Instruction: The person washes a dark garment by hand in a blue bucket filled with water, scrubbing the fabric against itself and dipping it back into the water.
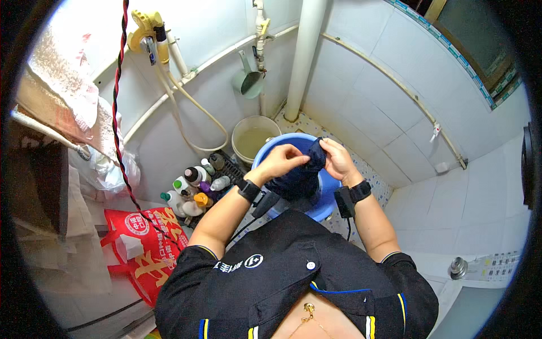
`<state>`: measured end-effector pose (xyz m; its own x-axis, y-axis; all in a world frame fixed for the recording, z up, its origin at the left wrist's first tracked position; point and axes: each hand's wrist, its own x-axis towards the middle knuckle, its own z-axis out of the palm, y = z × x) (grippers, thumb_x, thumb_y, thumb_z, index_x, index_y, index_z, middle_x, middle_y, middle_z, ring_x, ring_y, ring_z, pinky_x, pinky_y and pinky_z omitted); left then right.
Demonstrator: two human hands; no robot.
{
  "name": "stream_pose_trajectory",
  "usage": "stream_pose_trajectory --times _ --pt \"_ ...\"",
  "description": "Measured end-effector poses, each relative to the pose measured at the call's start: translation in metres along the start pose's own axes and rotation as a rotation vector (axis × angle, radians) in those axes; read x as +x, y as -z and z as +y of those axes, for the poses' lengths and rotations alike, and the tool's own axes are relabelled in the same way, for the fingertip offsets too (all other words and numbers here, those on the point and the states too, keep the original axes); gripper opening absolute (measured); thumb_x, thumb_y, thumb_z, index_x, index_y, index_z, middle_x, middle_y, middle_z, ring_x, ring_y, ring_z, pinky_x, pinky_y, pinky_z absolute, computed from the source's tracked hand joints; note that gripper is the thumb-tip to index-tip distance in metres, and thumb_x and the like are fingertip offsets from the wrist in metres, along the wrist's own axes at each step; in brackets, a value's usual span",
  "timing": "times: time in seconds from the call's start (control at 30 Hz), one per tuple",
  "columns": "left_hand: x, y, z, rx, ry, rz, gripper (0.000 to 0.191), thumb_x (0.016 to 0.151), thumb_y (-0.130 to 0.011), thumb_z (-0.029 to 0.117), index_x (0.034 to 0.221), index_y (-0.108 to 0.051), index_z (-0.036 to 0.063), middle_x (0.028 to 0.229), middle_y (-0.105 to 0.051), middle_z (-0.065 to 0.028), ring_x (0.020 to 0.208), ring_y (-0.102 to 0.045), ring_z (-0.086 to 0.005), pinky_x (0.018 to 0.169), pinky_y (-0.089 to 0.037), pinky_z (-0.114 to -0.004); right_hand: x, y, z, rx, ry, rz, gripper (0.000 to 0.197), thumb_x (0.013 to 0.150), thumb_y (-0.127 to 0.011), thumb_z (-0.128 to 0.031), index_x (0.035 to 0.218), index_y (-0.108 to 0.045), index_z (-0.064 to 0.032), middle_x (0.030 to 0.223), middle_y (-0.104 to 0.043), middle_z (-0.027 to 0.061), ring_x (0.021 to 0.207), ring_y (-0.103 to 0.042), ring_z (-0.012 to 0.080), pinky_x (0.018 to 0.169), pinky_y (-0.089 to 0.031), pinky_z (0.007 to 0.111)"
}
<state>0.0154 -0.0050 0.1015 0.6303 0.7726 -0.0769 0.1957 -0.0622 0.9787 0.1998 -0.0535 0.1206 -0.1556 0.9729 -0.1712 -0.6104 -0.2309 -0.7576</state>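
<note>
A dark navy cloth (315,157) is held up over a blue plastic basin (329,190), and more of its dark fabric hangs down into the basin. My right hand (338,160) grips the raised part of the cloth between thumb and fingers. From the other side, my left hand (284,161) pinches the same piece with thumb and fingertips. Each wrist wears a black strap with a small box and cable. My forearms and the fabric hide part of the basin's inside.
Behind the basin stands a white bucket (255,137) of cloudy liquid. Several bottles (194,186) crowd a rack at the left, near a red bag (144,250). A green dipper (247,80) and a shower hose (211,123) hang by the wall. A twisted cord (116,106) dangles at the left.
</note>
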Motion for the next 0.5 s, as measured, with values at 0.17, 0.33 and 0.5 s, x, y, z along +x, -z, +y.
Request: stream_pose_trajectory --times 0.17,0.33,0.5 --pt "-0.003 -0.010 -0.029 0.210 0.007 -0.030 0.021 0.078 -0.060 0.021 0.073 -0.055 0.0009 0.061 -0.052 0.0007 0.056 -0.045 -0.0089 0.053 -0.038 -0.023 0.003 -0.013 0.001 -0.065 0.001 -0.058 0.017 0.085 -0.045 -0.010 0.096 -0.052 0.0006 0.090 -0.058 0.0079 0.082 -0.056 0.0161 0.075 -0.045 0.028" --pt "0.006 0.005 -0.018 -0.844 0.289 0.044 0.010 0.084 -0.046 0.014 0.087 -0.053 0.0067 0.084 -0.056 -0.0030 0.071 -0.055 -0.0133 0.062 -0.047 -0.028 0.003 0.019 0.006 -0.363 -0.011 0.184 0.021 0.080 -0.054 -0.012 0.095 -0.053 0.0020 0.083 -0.058 0.0054 0.075 -0.054 0.0126 0.067 -0.044 0.025" --pt "0.017 0.007 -0.008 -1.109 0.316 0.107 0.019 0.085 -0.043 0.017 0.085 -0.056 0.0030 0.079 -0.059 -0.0059 0.069 -0.055 -0.0144 0.063 -0.046 -0.030 0.005 0.024 0.024 -1.168 0.207 0.338 0.025 0.077 -0.062 -0.017 0.093 -0.052 -0.0003 0.081 -0.056 0.0052 0.074 -0.051 0.0105 0.066 -0.042 0.024"
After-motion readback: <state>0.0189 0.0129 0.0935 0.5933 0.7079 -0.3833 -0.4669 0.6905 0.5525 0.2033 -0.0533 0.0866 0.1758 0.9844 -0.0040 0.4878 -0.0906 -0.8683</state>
